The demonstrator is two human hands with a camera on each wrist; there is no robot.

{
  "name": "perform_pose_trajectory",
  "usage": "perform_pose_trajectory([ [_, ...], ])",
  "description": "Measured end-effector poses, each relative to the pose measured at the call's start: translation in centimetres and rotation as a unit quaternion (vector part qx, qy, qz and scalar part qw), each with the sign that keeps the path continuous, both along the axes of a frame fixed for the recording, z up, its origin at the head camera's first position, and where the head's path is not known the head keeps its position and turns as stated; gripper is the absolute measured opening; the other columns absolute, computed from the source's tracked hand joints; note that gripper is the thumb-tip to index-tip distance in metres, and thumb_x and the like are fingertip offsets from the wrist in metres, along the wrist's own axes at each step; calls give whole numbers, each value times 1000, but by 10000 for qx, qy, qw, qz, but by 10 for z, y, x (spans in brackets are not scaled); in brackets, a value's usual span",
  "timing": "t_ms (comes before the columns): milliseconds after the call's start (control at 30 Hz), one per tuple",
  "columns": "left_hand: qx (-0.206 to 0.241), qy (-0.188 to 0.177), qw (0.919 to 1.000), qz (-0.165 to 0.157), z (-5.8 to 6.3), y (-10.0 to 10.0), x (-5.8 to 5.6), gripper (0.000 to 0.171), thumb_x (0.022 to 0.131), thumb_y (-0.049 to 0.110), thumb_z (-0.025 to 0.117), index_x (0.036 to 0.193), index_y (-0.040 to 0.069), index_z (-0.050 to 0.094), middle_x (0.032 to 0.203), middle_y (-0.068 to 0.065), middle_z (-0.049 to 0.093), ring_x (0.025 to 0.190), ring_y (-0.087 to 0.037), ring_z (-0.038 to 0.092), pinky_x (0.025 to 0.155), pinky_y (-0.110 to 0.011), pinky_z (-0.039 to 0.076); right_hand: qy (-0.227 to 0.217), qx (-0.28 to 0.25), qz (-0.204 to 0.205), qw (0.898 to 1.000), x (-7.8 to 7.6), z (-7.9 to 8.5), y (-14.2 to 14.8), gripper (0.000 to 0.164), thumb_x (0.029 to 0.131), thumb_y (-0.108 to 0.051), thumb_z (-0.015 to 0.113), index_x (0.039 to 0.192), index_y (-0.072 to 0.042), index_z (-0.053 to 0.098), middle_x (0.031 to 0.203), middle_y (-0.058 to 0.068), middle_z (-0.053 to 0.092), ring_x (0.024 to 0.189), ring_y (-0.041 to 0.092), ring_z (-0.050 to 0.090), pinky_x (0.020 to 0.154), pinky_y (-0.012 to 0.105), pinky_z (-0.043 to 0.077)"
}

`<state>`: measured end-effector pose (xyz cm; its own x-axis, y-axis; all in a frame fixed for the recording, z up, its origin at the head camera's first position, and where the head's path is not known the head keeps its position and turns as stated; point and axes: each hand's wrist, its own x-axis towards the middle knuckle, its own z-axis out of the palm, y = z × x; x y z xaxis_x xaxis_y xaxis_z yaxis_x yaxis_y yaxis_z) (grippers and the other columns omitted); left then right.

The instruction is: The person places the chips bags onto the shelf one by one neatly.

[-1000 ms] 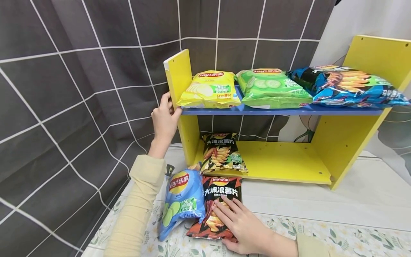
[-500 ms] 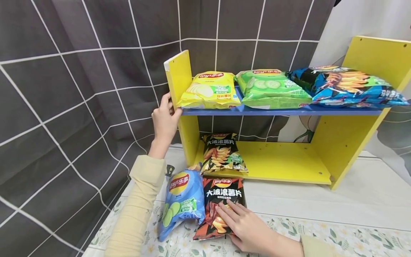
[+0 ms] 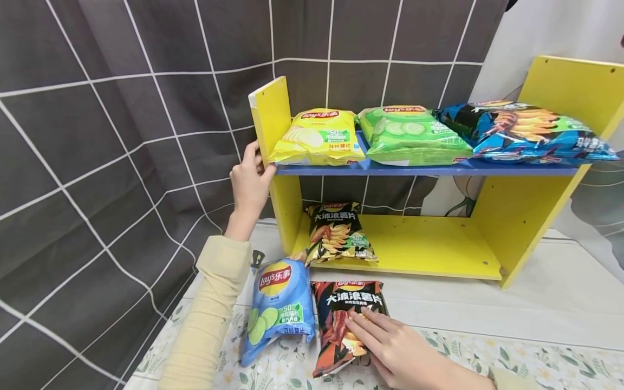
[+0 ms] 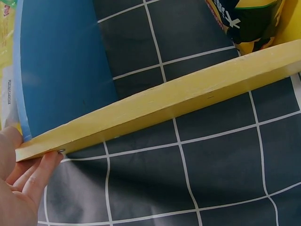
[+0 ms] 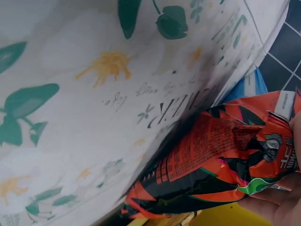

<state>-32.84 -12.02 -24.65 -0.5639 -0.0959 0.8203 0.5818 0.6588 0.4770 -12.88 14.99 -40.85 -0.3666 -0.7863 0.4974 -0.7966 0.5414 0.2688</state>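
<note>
My left hand (image 3: 251, 181) grips the yellow left side panel (image 3: 273, 116) of a shelf unit, thumb in front and fingers behind; the left wrist view also shows this panel's edge (image 4: 155, 101). In front of the shelf, my right hand (image 3: 395, 346) holds a red-and-black bag of chips (image 3: 336, 314) by its right side, fingers spread over its front. The right wrist view shows the bag's printed back (image 5: 207, 146) facing the floral cloth, with fingers (image 5: 268, 202) along its side. A blue bag of chips (image 3: 280, 303) lies just left of it.
On the blue upper board (image 3: 419, 169) lie a yellow bag (image 3: 317, 135), a green bag (image 3: 414, 135) and a blue-and-black bag (image 3: 531, 132). A black bag (image 3: 336, 233) leans at the left of the yellow lower board (image 3: 424, 244). A dark checked curtain (image 3: 146, 135) hangs behind.
My right hand has shifted right and toward me with the red-and-black bag, opening a small gap from the blue bag and the shelf. The left hand stays on the panel.
</note>
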Motion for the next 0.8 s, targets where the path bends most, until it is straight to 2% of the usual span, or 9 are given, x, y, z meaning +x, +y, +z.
perform_pose_trajectory([
  [100, 8, -10, 10000, -10, 0, 0, 0, 40, 85, 7, 60, 125, 2, 57, 90, -13, 74, 67, -24, 64, 61, -29, 42, -80, -141, 64, 9998, 3, 4, 4, 53, 101, -23, 17, 130, -3, 56, 126, 9, 65, 107, 24, 66, 80, 30, 55],
  [200, 9, 7, 10000, 1, 0, 0, 1, 40, 85, 7, 60, 124, 2, 57, 86, -13, 74, 66, -24, 63, 60, -28, 41, -312, -243, 124, 9991, 7, 10, 9, 41, 94, -15, 47, 132, -4, 55, 127, 10, 64, 109, 24, 66, 79, 29, 55],
  [267, 6, 38, 10000, 20, 0, 0, 1, 39, 85, 7, 61, 124, 2, 58, 84, -13, 74, 65, -23, 62, 59, -27, 40, -420, -265, 133, 9987, 10, 13, 13, 57, 78, -10, 64, 134, -4, 53, 129, 11, 63, 110, 25, 65, 78, 28, 55],
  [333, 13, 51, 10000, 31, 0, 0, 1, 39, 84, 6, 61, 123, 2, 58, 83, -13, 73, 64, -23, 62, 59, -27, 39, -549, -328, 135, 9979, 11, 15, 16, 75, 64, -11, 73, 136, -4, 51, 130, 12, 62, 111, 26, 65, 74, 25, 55],
  [400, 14, 54, 10000, 28, 0, 0, 1, 39, 85, 6, 61, 123, 2, 58, 85, -14, 74, 65, -24, 63, 59, -27, 40, -551, -427, 144, 9975, 12, 16, 19, 60, 78, -9, 63, 137, -5, 51, 130, 12, 62, 110, 26, 65, 69, 18, 54],
  [467, 18, 26, 10000, 28, 0, 0, 0, 40, 85, 7, 61, 124, 2, 57, 88, -14, 74, 67, -24, 64, 60, -28, 41, -503, -574, 212, 9969, 12, 16, 20, 45, 92, -12, 45, 136, -4, 52, 128, 13, 64, 108, 27, 66, 66, 16, 52],
  [567, 17, -9, 10000, 16, 0, 0, 0, 39, 85, 7, 60, 124, 2, 57, 92, -14, 74, 69, -25, 65, 61, -29, 43, -313, -782, 209, 9962, 13, 16, 22, 54, 99, -24, 18, 133, -5, 56, 124, 13, 66, 104, 26, 68, 61, 12, 49],
  [667, 15, -40, 10000, 18, 0, 0, 1, 40, 85, 7, 61, 125, 2, 57, 93, -13, 75, 69, -24, 65, 61, -30, 43, -192, -828, 138, 9963, 16, 19, 26, 51, 101, -25, 21, 130, -5, 58, 122, 12, 67, 102, 25, 68, 62, 14, 51],
  [800, 15, -42, 10000, 13, 0, 0, 1, 39, 86, 7, 60, 125, 2, 57, 90, -13, 74, 68, -24, 64, 60, -29, 42, -385, -640, -150, 9971, 24, 26, 33, 44, 102, -31, 35, 136, -10, 54, 126, 7, 65, 106, 22, 67, 70, 17, 53],
])
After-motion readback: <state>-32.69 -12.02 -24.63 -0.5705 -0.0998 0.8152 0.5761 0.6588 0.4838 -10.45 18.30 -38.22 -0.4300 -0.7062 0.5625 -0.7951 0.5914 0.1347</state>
